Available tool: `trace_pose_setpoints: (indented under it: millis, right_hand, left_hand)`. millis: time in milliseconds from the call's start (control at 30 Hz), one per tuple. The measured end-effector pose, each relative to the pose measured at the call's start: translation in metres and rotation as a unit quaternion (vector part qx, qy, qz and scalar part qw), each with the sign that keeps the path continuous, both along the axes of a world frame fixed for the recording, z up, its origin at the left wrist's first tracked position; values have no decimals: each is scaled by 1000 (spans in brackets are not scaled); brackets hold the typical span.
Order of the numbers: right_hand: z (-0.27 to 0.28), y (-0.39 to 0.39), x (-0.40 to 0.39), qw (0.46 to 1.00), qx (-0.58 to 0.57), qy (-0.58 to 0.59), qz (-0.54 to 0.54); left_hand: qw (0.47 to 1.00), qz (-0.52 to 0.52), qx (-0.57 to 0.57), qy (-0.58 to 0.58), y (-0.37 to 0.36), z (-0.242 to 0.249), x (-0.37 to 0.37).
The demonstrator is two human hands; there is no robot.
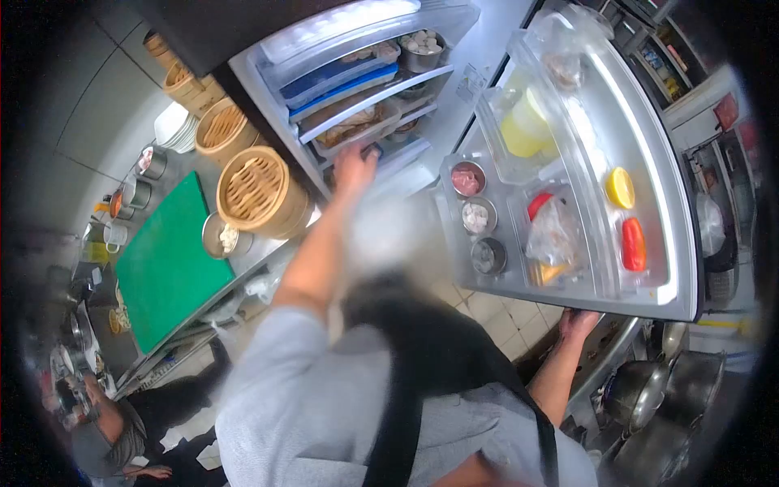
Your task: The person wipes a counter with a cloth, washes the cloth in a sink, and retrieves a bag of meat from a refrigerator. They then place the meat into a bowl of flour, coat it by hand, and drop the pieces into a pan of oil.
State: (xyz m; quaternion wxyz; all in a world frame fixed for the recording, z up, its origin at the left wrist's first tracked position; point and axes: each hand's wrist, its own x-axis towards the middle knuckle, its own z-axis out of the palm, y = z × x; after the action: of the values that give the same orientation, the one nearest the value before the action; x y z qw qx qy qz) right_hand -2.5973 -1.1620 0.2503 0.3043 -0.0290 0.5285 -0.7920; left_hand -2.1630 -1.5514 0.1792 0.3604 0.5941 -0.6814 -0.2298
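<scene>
My left hand [355, 168] reaches into the lower part of an open fridge [292, 154], by the front of a clear drawer [393, 166]. Its fingers are curled at a small dark thing that I cannot make out. Above it, food lies in a clear tray [357, 126], with a blue-based container [341, 85] and a metal bowl of white balls [421, 50] higher up. My right hand [578, 323] grips the edge of the open fridge door [560, 302], partly hidden behind it.
On the left counter stand bamboo steamers [258, 191], a metal bowl [217, 235] and a green cutting board [174, 260]. The door holds small metal cups [475, 215], a red pepper [634, 243] and a lemon half [620, 188]. Pots [637, 394] sit lower right. Another person [109, 430] is lower left.
</scene>
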Motion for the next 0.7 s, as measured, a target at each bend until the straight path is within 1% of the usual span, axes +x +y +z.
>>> trace_pose_setpoints:
  millis: [33,67,100,133,167,200,233,267,333,400,433,533,567,633,667,700]
  right_hand:
    - [1,-3,-5,1000,2,1,-2]
    - [1,-4,-9,999,20,22,-22]
    - [3,-7,-10,997,37,43,-43]
    - [0,-11,-9,994,38,81,-67]
    - [3,-18,-5,993,39,80,-71]
    - [10,-23,1,993,42,51,-97]
    - [17,-29,8,991,45,22,-122]
    - [26,-35,16,991,46,23,-127]
    - [40,-48,27,991,33,13,-126]
    - [36,-47,25,992,24,-2,-126]
    - [36,-46,23,992,13,-17,-123]
    - [45,-56,34,990,21,-14,-141]
    - [37,-51,27,990,22,-15,-141]
    - [17,-36,8,994,-11,-24,-103]
    - [20,-37,10,995,-10,-24,-100]
    - [23,-40,14,995,2,-17,-100]
  left_hand:
    - [990,42,-80,-109,-32,-23,-3]
    - [960,82,-157,-217,-52,-38,-5]
    - [961,78,-155,-217,-56,-16,-9]
    - [978,78,15,-193,-64,11,-10]
    - [966,77,184,-163,-73,30,-14]
    - [971,55,153,-175,-102,-10,-6]
    - [971,49,133,-193,-125,-33,-4]
    - [970,47,121,-205,-138,-41,-2]
    - [968,49,108,-222,-158,-50,0]
    - [966,51,102,-231,-168,-54,3]
    - [966,54,98,-233,-170,-56,4]
    - [968,58,77,-232,-171,-66,5]
    - [969,62,64,-231,-169,-74,6]
    - [974,70,31,-211,-161,-88,2]
    - [983,87,-17,-160,-155,-97,-4]
    - [985,79,14,-149,-125,-56,-11]
